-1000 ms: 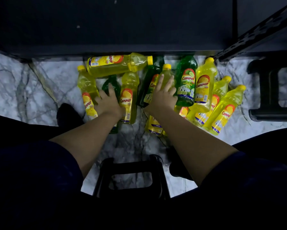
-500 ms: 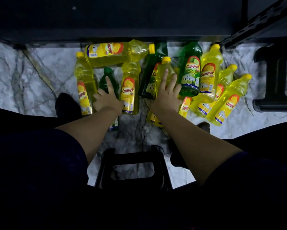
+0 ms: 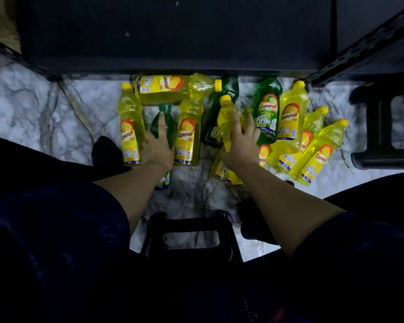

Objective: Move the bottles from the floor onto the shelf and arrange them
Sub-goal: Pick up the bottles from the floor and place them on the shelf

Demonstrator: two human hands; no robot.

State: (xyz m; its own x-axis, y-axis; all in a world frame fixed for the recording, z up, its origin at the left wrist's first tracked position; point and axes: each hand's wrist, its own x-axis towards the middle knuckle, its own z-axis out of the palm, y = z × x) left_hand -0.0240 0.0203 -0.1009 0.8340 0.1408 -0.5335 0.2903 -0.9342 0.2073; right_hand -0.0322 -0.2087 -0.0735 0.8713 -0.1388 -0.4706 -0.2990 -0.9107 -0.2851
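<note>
A: Where are the bottles right now?

B: All on the marble floor, lying flat in a loose heap just in front of the dark shelf. None is on the shelf that I can see. One yellow bottle lying crosswise sits at the back, nearest the shelf edge.

A: And the hands?

B: The left hand lies over a green bottle, fingers stretched along its body, between two yellow bottles. It looks like it is closing on it, but I cannot tell whether the grip is complete. The right hand wraps a yellow bottle whose capped end tilts up off the pile, so I read that as held.

A: Why one in each hand?

B: Probably to carry two per trip; the heap is large. Gripping the waist keeps the cap end free to go onto the shelf first.

A: Anything in the way?

B: A black stool stands between the person's knees, and another dark stool sits to the right, near the outer bottles.
</note>
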